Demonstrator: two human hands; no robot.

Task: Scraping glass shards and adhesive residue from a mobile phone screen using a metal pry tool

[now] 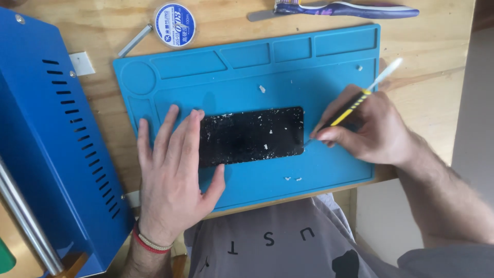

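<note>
Pressing my left hand flat, fingers spread, on the black screen panel lying mid blue mat; my right hand pinched a yellow-handled tool, tip at the panel's right edge.

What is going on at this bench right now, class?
A person presses the left hand flat on one end of a black glass panel flecked with white bits, lying on a blue work mat. The right hand holds a yellow-and-black tool with its tip at the panel's other end. A toothbrush lies beyond the mat.
</note>
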